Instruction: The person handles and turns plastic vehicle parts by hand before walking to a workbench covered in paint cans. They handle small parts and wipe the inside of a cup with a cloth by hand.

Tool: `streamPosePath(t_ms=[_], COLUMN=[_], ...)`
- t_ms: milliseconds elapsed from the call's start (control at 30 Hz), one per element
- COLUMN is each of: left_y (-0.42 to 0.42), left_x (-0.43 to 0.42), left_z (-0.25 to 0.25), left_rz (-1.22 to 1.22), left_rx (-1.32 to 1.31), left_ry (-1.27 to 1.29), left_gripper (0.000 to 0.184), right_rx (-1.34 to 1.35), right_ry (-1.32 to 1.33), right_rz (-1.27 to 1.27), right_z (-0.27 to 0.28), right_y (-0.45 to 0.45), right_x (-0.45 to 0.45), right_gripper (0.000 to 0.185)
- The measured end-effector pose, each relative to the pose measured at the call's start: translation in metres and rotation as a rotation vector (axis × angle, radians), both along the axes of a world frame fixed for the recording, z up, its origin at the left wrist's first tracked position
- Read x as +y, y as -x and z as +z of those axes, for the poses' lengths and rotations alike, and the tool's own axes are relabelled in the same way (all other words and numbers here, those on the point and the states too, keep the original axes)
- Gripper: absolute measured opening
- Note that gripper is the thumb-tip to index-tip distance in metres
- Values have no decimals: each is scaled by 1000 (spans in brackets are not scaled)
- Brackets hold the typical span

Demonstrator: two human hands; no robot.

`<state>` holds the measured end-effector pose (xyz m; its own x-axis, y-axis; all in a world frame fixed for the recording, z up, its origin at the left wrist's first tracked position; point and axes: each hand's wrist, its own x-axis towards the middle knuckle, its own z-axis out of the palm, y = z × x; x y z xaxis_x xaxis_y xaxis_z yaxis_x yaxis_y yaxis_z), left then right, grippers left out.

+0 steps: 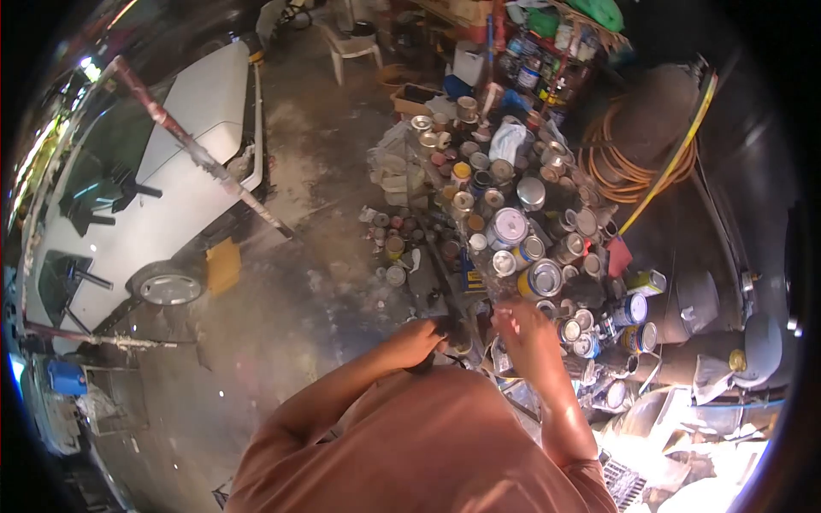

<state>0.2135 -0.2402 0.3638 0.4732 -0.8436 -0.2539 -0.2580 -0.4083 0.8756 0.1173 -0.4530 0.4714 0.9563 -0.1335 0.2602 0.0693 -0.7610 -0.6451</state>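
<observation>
My left hand is in front of my body with its fingers curled round something dark that I cannot make out. A dark strap-like piece shows just below that hand. My right hand reaches over the near edge of the crowded cans, its fingers smeared by motion, so what they hold, if anything, is unclear. Close beyond it stand an open-topped paint can with a yellow label and a smaller can. To its right are a small round can and a blue-labelled can.
Many used tins and jars crowd the bench, among them a pink-lidded can. A coiled orange hose hangs at the right. On the left stand a white car and a slanting pole. A white chair is at the back.
</observation>
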Motion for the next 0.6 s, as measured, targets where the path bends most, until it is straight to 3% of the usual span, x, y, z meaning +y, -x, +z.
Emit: streamPosePath(t_ms=[67, 100, 133, 167, 267, 300, 333, 400, 433, 533, 600], left_y=[-9, -1, 0, -2, -8, -4, -2, 3, 7, 25, 40], left_x=[-5, -4, -6, -8, 4, 9, 18, 36, 40, 62, 73], left_z=[39, 31, 22, 12, 37, 56, 84, 80, 101, 138, 153], left_rz=[41, 93, 26, -35, -85, -88, -119, -243, -283, -400, -376], left_rx=[150, 74, 33, -13, -11, 17, 24, -146, -27, -111, -124], left_ry=[-154, 27, 23, 18, 48, 70, 1, 152, 75, 28, 159], left_gripper=[28, 27, 27, 27, 28, 28, 30, 37, 40, 38, 35], right_rx=[81, 65, 44, 250, 252, 148, 138, 124, 116, 125, 161], right_ry=[76, 37, -1, 118, 409, 394, 450, 556, 563, 569, 555], right_rz=[241, 340, 447, 498, 467, 482, 563, 706, 776, 965, 1069], right_z=[13, 14, 14, 14, -2, 1, 13, 50, 64, 99, 116], right_y=[10, 11, 11, 11, 1, -1, -6, -8, -9, -6, -2], right_x=[15, 29, 41, 46, 50, 50, 48, 45, 46, 50, 54], right_gripper=[35, 41, 48, 59, 62, 59, 57, 54, 51, 42, 36])
